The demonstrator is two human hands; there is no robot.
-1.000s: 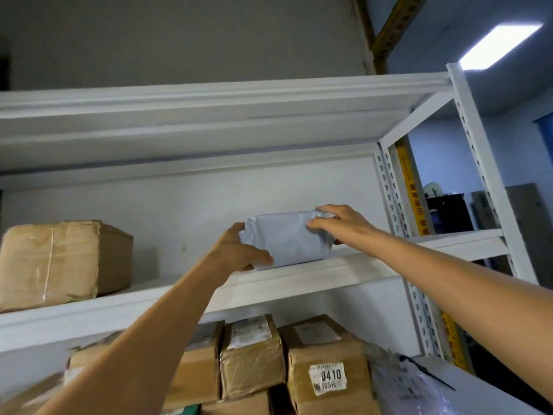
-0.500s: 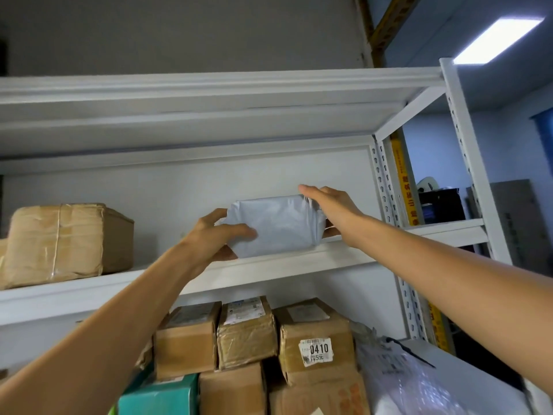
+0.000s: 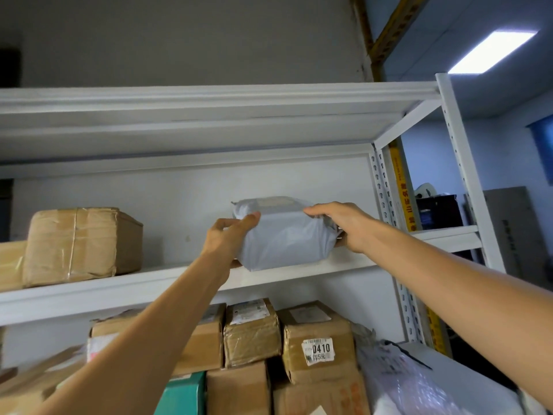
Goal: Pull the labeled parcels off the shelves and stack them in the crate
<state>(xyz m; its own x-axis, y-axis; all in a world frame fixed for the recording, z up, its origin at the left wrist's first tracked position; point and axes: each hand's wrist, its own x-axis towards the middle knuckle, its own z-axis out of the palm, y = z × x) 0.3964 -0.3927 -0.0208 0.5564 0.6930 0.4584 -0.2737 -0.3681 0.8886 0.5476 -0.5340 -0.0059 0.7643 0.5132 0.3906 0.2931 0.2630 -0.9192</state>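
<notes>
A grey plastic-wrapped parcel (image 3: 284,238) sits at the front edge of the upper white shelf (image 3: 143,283), its lower front hanging slightly past the edge. My left hand (image 3: 227,238) grips its left end, thumb on top. My right hand (image 3: 344,226) holds its right end, fingers laid over the top. No crate is in view.
A taped brown box (image 3: 80,244) stands on the same shelf at the left. Below are several cardboard parcels, one labeled 0410 (image 3: 318,348), a teal box (image 3: 182,393) and a clear plastic bag (image 3: 398,381). A white upright post (image 3: 466,175) bounds the shelf on the right.
Both hands have closed further around the grey parcel and drawn it toward the shelf's front edge. The view has tilted, showing more of the boxes below.
</notes>
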